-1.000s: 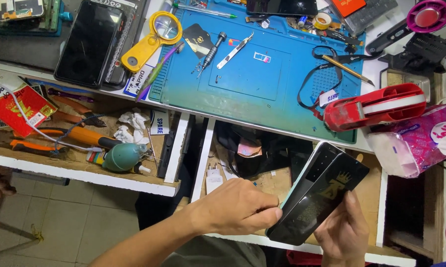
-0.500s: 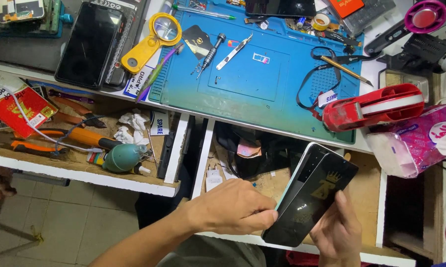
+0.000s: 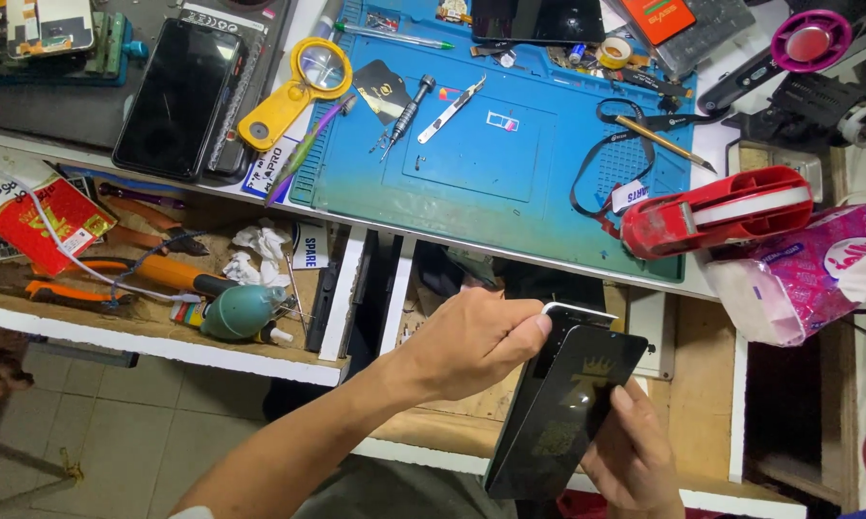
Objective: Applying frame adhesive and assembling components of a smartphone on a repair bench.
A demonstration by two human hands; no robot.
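I held a black smartphone (image 3: 567,408) in both hands, low over an open wooden drawer (image 3: 702,384) in front of my workbench. My left hand (image 3: 471,341) was closed over the phone's upper left edge, fingers curled around its top corner. My right hand (image 3: 634,457) gripped the lower right side from beneath, thumb lying on the dark glass. The phone was tilted, its screen facing up toward me. Above it on the bench lay a blue repair mat (image 3: 490,163) with a small screwdriver (image 3: 404,113) and tweezers (image 3: 449,110) on it. A red tape dispenser (image 3: 716,211) sat at the mat's right edge, and a yellow magnifying glass (image 3: 293,96) just left of the mat.
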